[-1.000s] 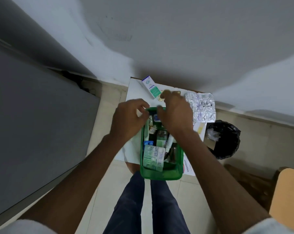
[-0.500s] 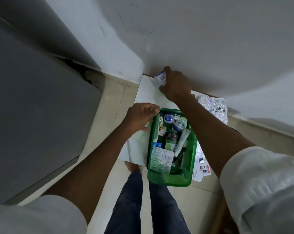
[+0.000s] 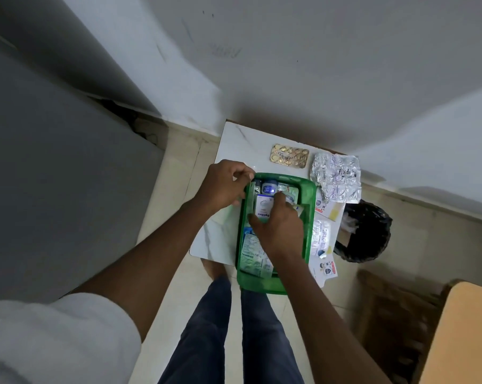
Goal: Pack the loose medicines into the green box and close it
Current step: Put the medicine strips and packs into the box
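The open green box (image 3: 311, 217) stands on a small white table (image 3: 234, 139), packed with medicines. My right hand (image 3: 278, 228) is inside it, fingers closed on a white and green medicine carton (image 3: 262, 207) that lies among the other items. My left hand (image 3: 226, 184) grips the box's far left rim. A blue-capped jar (image 3: 269, 187) sits at the box's far end and a white blister pack (image 3: 252, 253) at its near end. Loose on the table are a gold blister strip (image 3: 289, 159) and crumpled silver blister strips (image 3: 336, 177).
Sachets and leaflets (image 3: 324, 239) lie right of the box at the table's edge. A black bin (image 3: 364, 234) stands on the floor beside them. A grey cabinet (image 3: 54, 189) is at left, a wooden chair (image 3: 461, 328) at lower right, the wall behind.
My right hand came back from the table's far edge with the white and green carton and set it down into the box. The gold strip now lies uncovered.
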